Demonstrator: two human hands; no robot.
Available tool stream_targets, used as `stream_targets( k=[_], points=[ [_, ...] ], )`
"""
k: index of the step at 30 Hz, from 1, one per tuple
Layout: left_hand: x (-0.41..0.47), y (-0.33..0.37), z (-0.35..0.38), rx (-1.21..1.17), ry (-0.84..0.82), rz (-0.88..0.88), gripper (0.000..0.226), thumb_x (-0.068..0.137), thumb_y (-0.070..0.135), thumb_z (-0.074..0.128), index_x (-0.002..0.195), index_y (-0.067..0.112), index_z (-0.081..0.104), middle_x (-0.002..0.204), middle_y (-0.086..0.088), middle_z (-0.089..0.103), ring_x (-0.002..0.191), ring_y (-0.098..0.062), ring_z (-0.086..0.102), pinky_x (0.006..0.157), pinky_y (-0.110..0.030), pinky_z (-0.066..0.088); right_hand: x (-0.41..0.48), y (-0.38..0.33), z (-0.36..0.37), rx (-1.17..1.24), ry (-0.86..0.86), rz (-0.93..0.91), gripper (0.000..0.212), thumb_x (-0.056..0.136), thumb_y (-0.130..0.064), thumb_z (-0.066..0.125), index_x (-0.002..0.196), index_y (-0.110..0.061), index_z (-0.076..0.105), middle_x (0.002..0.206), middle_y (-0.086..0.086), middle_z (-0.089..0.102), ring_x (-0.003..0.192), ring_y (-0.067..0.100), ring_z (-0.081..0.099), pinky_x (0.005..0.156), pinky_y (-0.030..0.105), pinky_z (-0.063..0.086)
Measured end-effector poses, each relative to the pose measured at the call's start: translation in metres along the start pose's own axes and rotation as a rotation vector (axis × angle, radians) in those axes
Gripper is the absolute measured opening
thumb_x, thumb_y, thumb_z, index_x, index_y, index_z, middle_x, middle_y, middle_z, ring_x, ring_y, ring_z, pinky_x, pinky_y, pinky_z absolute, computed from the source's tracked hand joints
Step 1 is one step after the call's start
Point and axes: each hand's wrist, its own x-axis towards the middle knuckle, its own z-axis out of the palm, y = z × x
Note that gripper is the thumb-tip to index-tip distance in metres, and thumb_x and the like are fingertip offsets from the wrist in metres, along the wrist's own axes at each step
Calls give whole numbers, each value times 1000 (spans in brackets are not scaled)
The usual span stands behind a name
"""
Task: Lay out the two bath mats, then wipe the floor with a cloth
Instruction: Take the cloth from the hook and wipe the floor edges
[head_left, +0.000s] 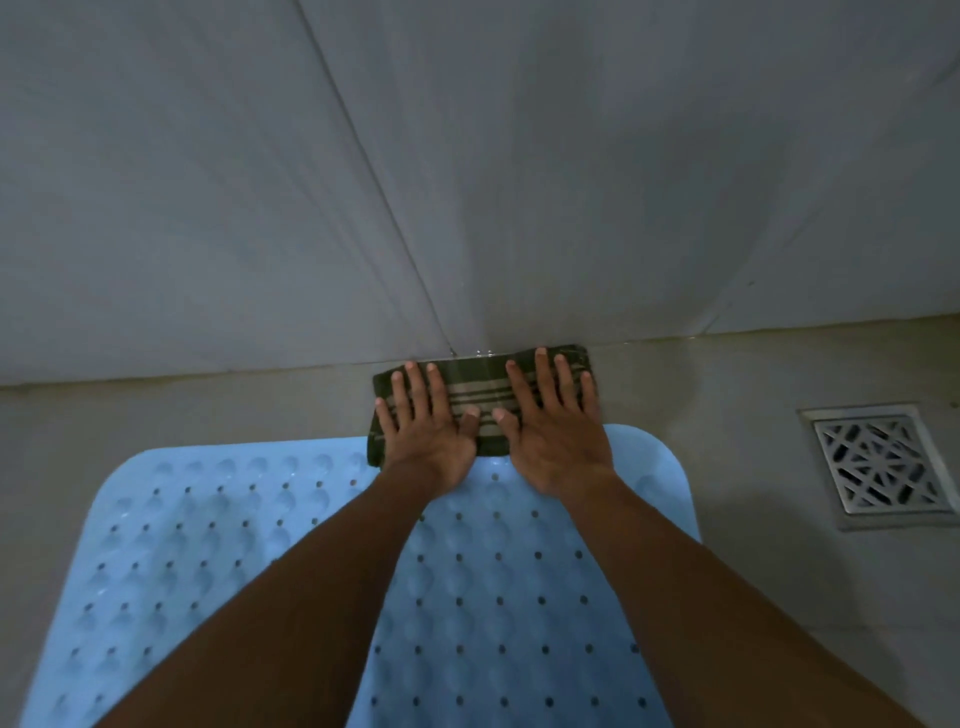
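Observation:
A folded dark green cloth with pale stripes lies on the floor against the foot of the wall, its near edge overlapping the mat. My left hand presses flat on its left half, fingers spread and straight. My right hand presses flat on its right half in the same way. A light blue bath mat with holes and round bumps lies flat below the cloth, under my forearms. Only this one mat is in view.
A grey tiled wall rises right behind the cloth. A square metal floor drain sits in the beige floor to the right of the mat.

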Motion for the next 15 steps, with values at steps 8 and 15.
stream_targets(
  k=[8, 15],
  points=[
    [2, -3, 12, 21, 74, 25, 73, 103, 51, 14, 157, 11, -15, 165, -12, -21, 152, -29, -21, 121, -51, -14, 0, 4, 7, 5, 25, -3, 62, 102, -56, 12, 156, -34, -10, 165, 5, -17, 151, 21, -17, 121, 47, -11],
    [-2, 7, 16, 2, 112, 35, 72, 104, 50, 13, 158, 9, -11, 165, -14, -19, 152, -31, -21, 121, -54, -13, 0, 18, 5, 2, 23, -18, 62, 102, -57, 11, 156, -35, -10, 165, 3, -18, 151, 19, -19, 121, 43, -13]
  ],
)
